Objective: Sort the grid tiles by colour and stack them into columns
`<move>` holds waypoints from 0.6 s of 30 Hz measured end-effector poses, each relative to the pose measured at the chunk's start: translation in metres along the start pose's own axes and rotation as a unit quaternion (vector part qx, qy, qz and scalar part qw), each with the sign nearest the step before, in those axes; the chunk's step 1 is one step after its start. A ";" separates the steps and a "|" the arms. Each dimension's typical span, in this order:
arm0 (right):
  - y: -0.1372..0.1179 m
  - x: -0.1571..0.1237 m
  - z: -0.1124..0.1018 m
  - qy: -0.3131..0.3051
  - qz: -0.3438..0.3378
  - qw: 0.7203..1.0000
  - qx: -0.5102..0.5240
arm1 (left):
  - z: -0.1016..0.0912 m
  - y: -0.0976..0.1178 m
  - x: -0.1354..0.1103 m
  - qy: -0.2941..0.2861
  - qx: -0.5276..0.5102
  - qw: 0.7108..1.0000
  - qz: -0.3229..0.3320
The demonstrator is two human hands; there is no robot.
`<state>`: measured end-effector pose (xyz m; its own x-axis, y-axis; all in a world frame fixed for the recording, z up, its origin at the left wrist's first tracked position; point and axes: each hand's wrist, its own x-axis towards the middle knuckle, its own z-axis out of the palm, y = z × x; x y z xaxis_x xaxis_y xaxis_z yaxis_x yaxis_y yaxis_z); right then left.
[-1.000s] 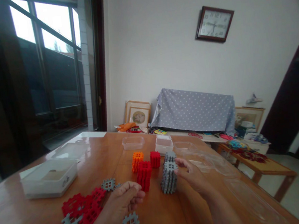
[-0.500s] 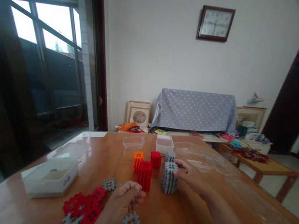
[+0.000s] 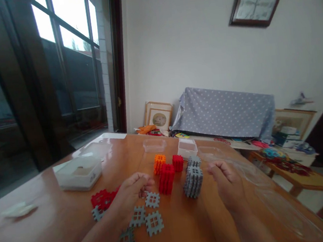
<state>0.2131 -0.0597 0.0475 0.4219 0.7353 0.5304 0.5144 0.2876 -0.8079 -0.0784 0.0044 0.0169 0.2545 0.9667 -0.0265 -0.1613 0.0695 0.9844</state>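
Note:
My left hand (image 3: 134,188) is closed, fingers curled together, just above loose grey interlocking plastic squares; whether anything is in it is hidden. Beneath and in front of it lie a grey square (image 3: 152,200), another grey square (image 3: 154,223) and several more, partly under my forearm. Red interlocking pieces (image 3: 102,199) lie in a pile left of that wrist. My right hand (image 3: 226,181) is closed in a loose fist with nothing showing in it, right of the tall grey stack (image 3: 193,182) and apart from it. A red stack (image 3: 166,179) stands between my hands.
Behind stand a shorter grey stack (image 3: 194,160), a small red stack (image 3: 178,163) and an orange stack (image 3: 159,164). A white translucent box (image 3: 79,181) is at left, a small clear box (image 3: 187,149) at the back. Clear plastic trays and lids (image 3: 288,213) line the right edge.
My right hand has come off the tall grey stack and moved right, its fingers now curled in. More loose grey squares show around my left hand. The camera view has shifted left and down.

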 end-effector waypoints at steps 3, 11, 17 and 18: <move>-0.020 -0.013 0.010 -0.059 0.003 0.998 0.006 | -0.009 0.001 0.003 0.012 0.020 1.000 0.020; -0.025 -0.062 0.068 -0.229 0.053 0.970 0.055 | -0.021 -0.017 0.009 0.011 0.247 0.964 0.099; 0.000 -0.082 0.088 -0.279 0.050 0.958 0.041 | -0.023 -0.027 0.004 -0.057 0.505 0.849 0.145; 0.002 -0.083 0.088 -0.285 0.047 0.957 0.041 | -0.023 -0.028 0.003 -0.075 0.526 0.835 0.140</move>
<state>0.1133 -0.0657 -0.0205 -0.0232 0.9687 0.2471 0.4242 0.2333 -0.8750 -0.0951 0.0114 -0.0151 0.4767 0.8615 0.1749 0.6728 -0.4856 0.5581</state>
